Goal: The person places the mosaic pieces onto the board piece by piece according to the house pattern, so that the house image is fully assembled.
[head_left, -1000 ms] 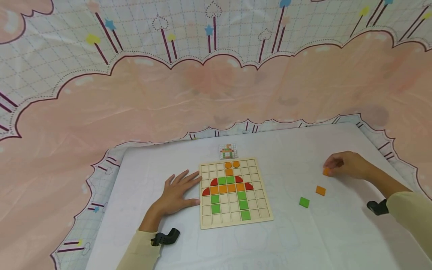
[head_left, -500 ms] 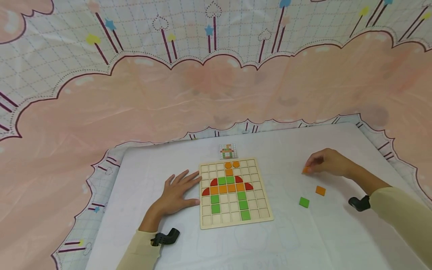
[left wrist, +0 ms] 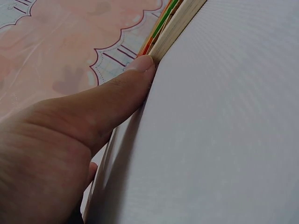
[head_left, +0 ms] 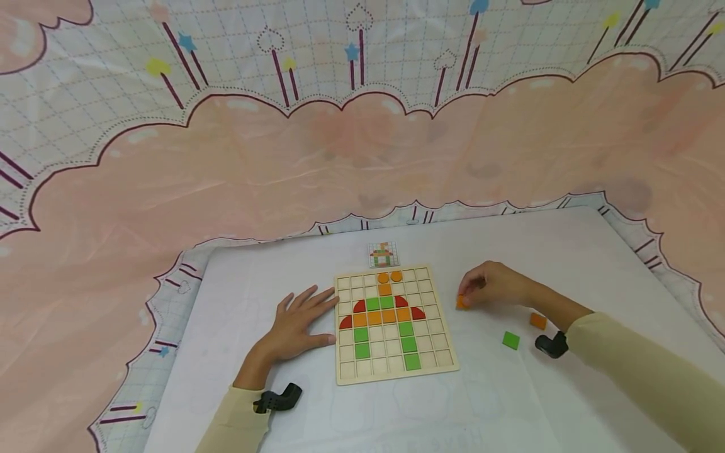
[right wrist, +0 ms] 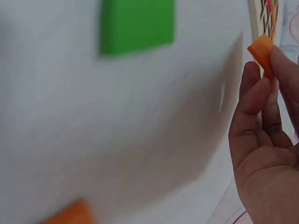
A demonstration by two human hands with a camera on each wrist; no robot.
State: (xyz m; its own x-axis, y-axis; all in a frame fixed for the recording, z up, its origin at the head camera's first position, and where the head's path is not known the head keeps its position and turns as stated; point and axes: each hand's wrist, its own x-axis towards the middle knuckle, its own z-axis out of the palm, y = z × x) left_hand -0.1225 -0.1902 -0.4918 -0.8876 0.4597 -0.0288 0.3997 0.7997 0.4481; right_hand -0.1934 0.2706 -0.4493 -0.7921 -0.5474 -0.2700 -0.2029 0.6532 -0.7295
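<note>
A wooden grid board [head_left: 354, 371] lies on the white table, with green, orange and red tiles set in its cells. My left hand [head_left: 297, 324] rests flat at the board's left edge, fingers spread. In the left wrist view the thumb [left wrist: 117, 93] touches the board's side [left wrist: 175, 35]. My right hand [head_left: 495, 283] pinches an orange tile [head_left: 462, 302] just right of the board. The right wrist view shows that orange tile [right wrist: 262, 51] between thumb and fingers, off the table. A green square tile [head_left: 511, 340] and another orange tile [head_left: 538, 321] lie under the right forearm's side.
A small pattern card [head_left: 383, 254] lies behind the board. Each wrist carries a black camera, one on the left [head_left: 277, 398] and one on the right [head_left: 552, 345]. A patterned cloth [head_left: 362, 157] hangs behind the white table [head_left: 272, 270].
My right hand has moved left toward the board, carrying the pinched orange tile from the far right. My left hand and the board have stayed in place.
</note>
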